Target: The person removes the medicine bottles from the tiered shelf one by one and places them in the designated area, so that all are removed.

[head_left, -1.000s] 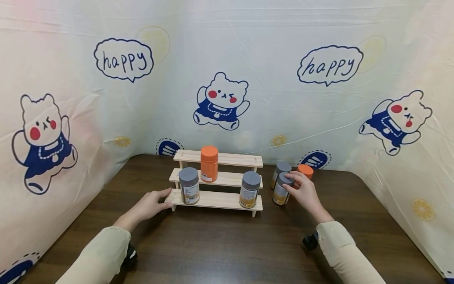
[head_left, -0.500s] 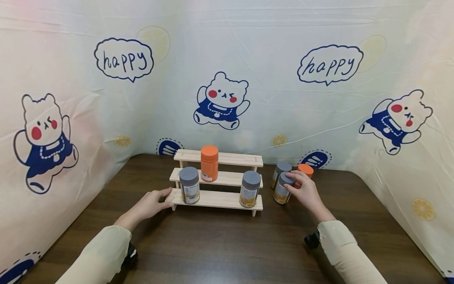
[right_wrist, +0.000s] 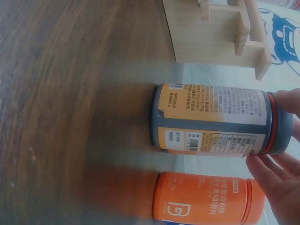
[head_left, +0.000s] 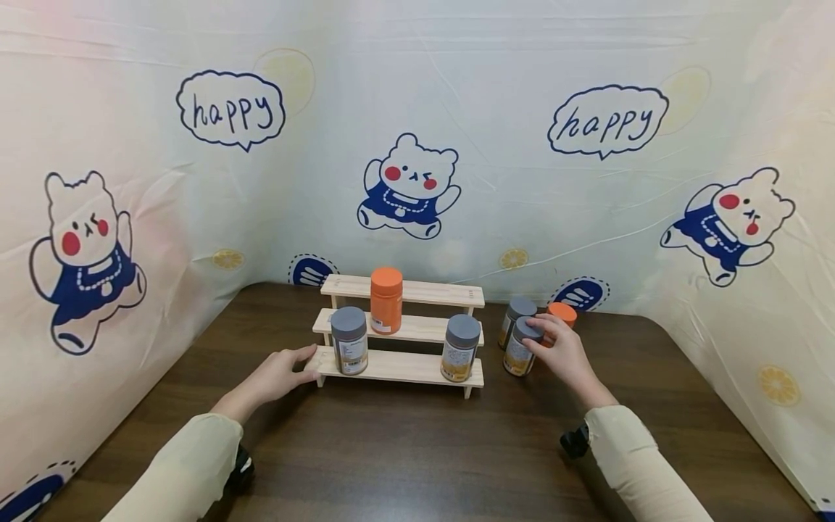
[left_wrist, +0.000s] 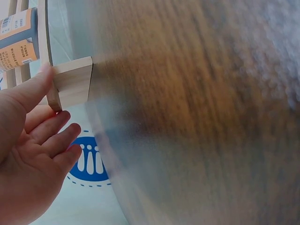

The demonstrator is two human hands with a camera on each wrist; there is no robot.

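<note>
Grey-lidded jar (head_left: 517,359) still stands in right grip (head_left: 564,354).

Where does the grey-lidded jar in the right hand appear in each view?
Head: grey-lidded jar, lower right of centre.
Left wrist: not in it.
Right wrist: grey-lidded jar, right of centre, shown sideways.
Shared landmark: wooden rack, below centre in head, upper left in left wrist, upper right in right wrist.
</note>
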